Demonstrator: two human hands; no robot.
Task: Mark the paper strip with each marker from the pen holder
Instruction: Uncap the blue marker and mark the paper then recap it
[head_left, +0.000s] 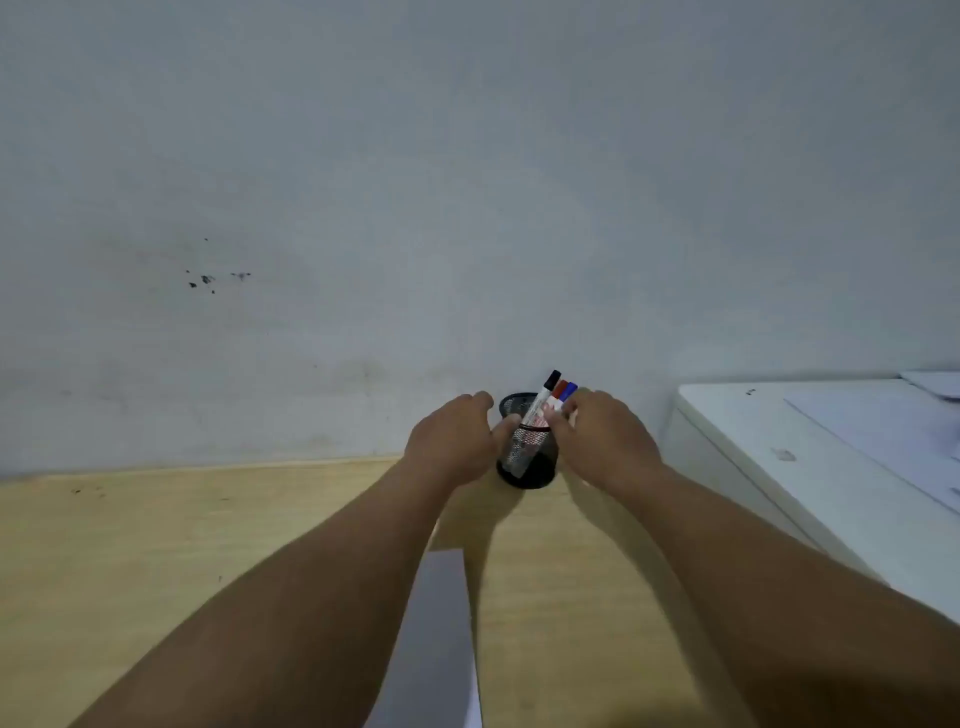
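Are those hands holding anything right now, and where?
The left hand grips the black mesh pen holder by its side. The right hand has fingers at the marker barrels; a closed grip cannot be told.

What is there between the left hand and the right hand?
In the head view, the black mesh pen holder with three capped markers stands between the left hand and right hand.
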